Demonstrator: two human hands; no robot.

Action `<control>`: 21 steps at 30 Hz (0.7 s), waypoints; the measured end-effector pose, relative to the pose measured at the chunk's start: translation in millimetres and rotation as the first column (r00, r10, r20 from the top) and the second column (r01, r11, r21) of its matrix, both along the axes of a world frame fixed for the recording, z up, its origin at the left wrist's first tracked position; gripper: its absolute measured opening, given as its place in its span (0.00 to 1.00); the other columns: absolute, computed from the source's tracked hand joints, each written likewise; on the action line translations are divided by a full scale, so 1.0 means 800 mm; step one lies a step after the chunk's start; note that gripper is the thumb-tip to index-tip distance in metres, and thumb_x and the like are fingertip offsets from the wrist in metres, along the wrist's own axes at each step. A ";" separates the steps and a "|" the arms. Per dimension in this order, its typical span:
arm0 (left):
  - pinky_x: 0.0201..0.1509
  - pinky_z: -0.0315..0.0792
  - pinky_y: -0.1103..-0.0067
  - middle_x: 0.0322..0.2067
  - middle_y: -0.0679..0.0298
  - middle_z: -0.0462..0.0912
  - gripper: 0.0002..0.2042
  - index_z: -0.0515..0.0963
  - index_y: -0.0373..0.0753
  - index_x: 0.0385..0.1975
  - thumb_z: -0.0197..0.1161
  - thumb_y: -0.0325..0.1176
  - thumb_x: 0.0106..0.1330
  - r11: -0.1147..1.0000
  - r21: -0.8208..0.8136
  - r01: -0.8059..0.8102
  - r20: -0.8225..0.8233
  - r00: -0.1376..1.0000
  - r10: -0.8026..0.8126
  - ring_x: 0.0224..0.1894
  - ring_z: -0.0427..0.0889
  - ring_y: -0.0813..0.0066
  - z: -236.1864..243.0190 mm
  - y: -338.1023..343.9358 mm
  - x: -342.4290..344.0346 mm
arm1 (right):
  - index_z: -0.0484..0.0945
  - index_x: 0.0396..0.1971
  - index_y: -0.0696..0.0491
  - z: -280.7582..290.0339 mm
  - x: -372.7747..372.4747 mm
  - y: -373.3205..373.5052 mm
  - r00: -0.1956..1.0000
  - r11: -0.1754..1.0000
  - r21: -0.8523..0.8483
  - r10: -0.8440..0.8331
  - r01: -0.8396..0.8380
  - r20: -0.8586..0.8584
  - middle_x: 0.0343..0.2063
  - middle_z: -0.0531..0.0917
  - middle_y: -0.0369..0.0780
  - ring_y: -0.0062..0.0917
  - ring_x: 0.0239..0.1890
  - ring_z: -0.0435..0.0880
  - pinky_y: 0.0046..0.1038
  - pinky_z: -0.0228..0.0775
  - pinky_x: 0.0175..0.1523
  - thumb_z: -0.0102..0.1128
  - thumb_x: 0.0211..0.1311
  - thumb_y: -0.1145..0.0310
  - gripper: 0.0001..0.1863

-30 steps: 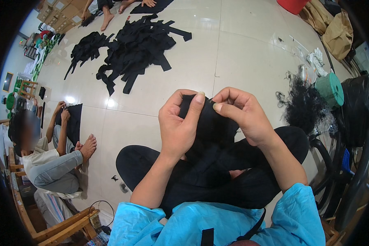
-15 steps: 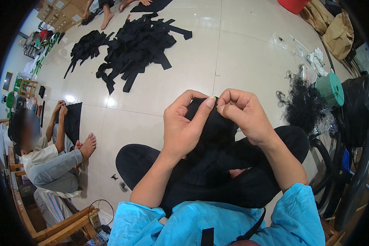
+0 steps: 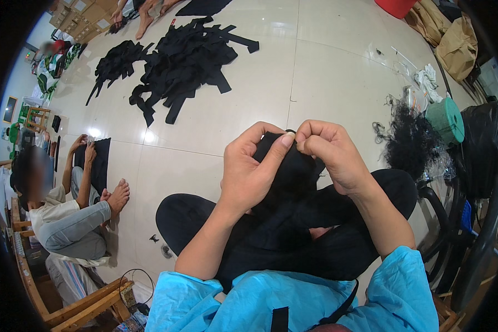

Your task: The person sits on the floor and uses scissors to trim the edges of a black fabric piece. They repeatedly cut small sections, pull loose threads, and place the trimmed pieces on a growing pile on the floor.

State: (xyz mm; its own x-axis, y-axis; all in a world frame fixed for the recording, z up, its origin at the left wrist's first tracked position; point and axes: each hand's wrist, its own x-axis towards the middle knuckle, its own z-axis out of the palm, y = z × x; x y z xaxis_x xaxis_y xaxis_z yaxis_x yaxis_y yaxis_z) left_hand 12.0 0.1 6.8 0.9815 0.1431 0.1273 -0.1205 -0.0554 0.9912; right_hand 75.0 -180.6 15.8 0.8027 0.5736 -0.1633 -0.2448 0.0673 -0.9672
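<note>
On the floor [image 3: 254, 83]: crossed legs [image 3: 185, 218], black strip pile [image 3: 191, 63] ahead of them. Black cloth [image 3: 289, 174] up over the legs. Left hand [image 3: 247, 171]: thumb and fingers clamped on its top edge. Right hand [image 3: 335, 155]: fingertips pinched on same edge, beside left thumb.

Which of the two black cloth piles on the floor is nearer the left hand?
The big pile: it reaches closer to the left hand. The small pile lies farther left.

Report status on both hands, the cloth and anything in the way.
Left hand pinching black cloth. Right hand pinching its upper edge. Cloth partly hidden by hands. Black strip pile on floor ahead, not in the way.
</note>
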 end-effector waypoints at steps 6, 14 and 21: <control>0.34 0.69 0.87 0.27 0.72 0.83 0.10 0.83 0.34 0.39 0.66 0.35 0.77 0.996 -0.086 0.035 -0.156 0.987 -0.048 0.30 0.75 0.91 0.010 0.002 -0.001 | 0.82 0.32 0.56 0.000 0.002 -0.001 1.000 1.000 -0.005 -0.008 0.008 0.012 0.27 0.79 0.30 0.12 0.32 0.73 0.19 0.64 0.41 0.58 0.68 0.69 0.07; 0.35 0.71 0.86 0.29 0.72 0.84 0.11 0.83 0.34 0.41 0.63 0.36 0.79 0.983 -0.175 0.050 -0.204 0.975 -0.086 0.30 0.77 0.90 0.011 0.000 -0.002 | 0.79 0.30 0.53 0.007 0.003 -0.001 0.999 0.999 -0.035 -0.028 0.028 0.026 0.27 0.75 0.25 0.09 0.32 0.68 0.18 0.59 0.41 0.55 0.64 0.73 0.05; 0.36 0.72 0.86 0.28 0.71 0.84 0.10 0.82 0.34 0.40 0.63 0.36 0.79 0.992 -0.120 0.036 -0.185 0.981 -0.058 0.31 0.77 0.89 0.014 0.001 -0.002 | 0.80 0.32 0.54 0.005 0.003 -0.002 0.998 0.998 -0.058 -0.021 0.024 0.054 0.28 0.78 0.26 0.09 0.33 0.70 0.18 0.61 0.42 0.57 0.65 0.72 0.05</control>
